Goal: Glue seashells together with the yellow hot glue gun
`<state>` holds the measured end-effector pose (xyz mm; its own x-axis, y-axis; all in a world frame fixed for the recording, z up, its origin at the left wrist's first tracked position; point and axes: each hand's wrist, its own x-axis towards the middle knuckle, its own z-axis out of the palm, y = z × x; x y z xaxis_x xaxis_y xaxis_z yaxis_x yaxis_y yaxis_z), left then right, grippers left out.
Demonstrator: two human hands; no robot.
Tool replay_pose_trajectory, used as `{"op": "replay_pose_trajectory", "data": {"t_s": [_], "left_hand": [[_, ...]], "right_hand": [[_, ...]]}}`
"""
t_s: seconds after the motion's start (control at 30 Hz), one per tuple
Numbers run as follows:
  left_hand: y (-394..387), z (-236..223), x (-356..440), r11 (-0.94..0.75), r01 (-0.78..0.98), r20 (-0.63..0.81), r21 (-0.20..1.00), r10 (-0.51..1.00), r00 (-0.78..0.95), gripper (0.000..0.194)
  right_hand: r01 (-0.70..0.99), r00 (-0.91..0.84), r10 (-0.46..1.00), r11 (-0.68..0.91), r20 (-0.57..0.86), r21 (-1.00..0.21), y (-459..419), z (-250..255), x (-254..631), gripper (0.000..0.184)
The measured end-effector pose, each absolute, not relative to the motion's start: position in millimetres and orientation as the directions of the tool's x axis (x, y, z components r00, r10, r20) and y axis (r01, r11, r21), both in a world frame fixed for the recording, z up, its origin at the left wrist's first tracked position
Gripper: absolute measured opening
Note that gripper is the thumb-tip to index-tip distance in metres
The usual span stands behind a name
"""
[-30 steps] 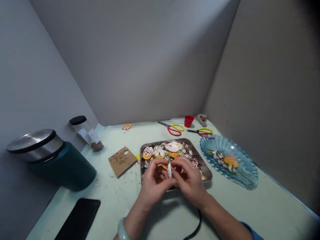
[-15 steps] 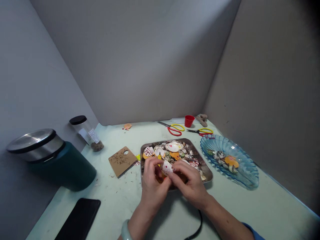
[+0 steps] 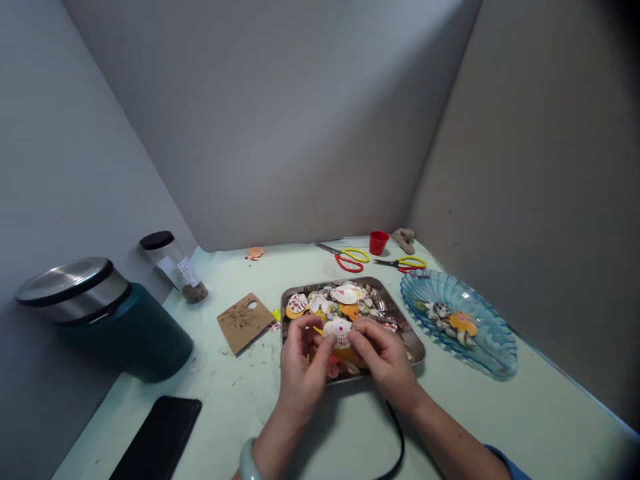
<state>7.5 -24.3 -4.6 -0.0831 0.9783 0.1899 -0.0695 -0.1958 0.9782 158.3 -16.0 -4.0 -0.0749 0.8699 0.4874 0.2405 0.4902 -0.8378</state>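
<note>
Both hands meet over the near part of a metal tray heaped with shells. Between them is a white shell with a red dot and a row of small marks along its lower edge. My right hand pinches the shell's right edge between thumb and fingers. At its left edge, my left hand has its thumb and curled index finger against the shell, with a small gap between them. Orange and yellow shell pieces show just below the white one. The fingers partly hide the tray's contents.
A brown card with dark specks lies left of the tray. To the right is a blue scalloped dish holding shells. Scissors, pliers-like snips and a red cup are behind. A green bottle, clear jar and black phone are left.
The white shell has shifted slightly right and up and now faces me more fully. My left hand's fingers have spread a little, and my right hand has moved slightly right.
</note>
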Motion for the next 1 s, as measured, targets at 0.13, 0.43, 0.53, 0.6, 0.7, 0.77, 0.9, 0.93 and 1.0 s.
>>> {"op": "replay_pose_trajectory", "data": {"t_s": [0.13, 0.43, 0.53, 0.6, 0.7, 0.77, 0.9, 0.93, 1.0], "left_hand": [[-20.4, 0.0, 4.5, -0.110, -0.254, 0.099, 0.961, 0.993, -0.056, 0.040], [-19.5, -1.6, -1.0, -0.096, -0.217, 0.095, 0.971, 0.995, -0.015, 0.031], [-19.1, -2.0, -1.4, -0.128, -0.229, 0.121, 0.965, 0.992, -0.045, 0.030], [-18.7, -1.3, -0.7, -0.110, -0.235, 0.103, 0.966, 0.994, -0.043, 0.031], [-18.8, 0.8, 1.8, -0.057, -0.240, 0.053, 0.969, 0.998, -0.023, 0.035], [-19.3, 2.6, 4.1, -0.009, -0.265, 0.008, 0.964, 1.000, -0.005, 0.046], [-20.3, 5.3, 8.3, 0.010, -0.297, -0.014, 0.955, 1.000, -0.013, 0.056], [-20.3, 5.5, 9.0, 0.004, -0.298, -0.007, 0.955, 1.000, -0.009, 0.052], [-20.2, 5.4, 9.7, -0.001, -0.309, 0.007, 0.951, 1.000, 0.020, 0.047]], "right_hand": [[0.243, -0.131, 0.863, 0.506, 0.489, -0.828, -17.1, -3.8, 158.8, 0.023], [0.261, -0.217, 0.836, 0.547, 0.504, -0.795, -18.4, -3.1, 157.9, 0.018], [0.270, -0.216, 0.842, 0.538, 0.495, -0.798, -18.7, -3.3, 156.7, 0.019], [0.277, -0.211, 0.843, 0.537, 0.495, -0.797, -19.0, -3.4, 156.3, 0.020], [0.278, -0.168, 0.824, 0.566, 0.541, -0.776, -18.9, -3.7, 156.2, 0.019], [0.282, -0.124, 0.799, 0.597, 0.588, -0.751, -18.5, -4.3, 156.3, 0.017], [0.345, -0.063, 0.737, 0.649, 0.673, -0.678, -18.9, -6.9, 156.9, 0.013], [0.365, -0.066, 0.720, 0.662, 0.691, -0.655, -19.3, -7.7, 157.3, 0.013], [0.389, -0.100, 0.684, 0.695, 0.722, -0.604, -20.1, -8.6, 158.0, 0.012]]}}
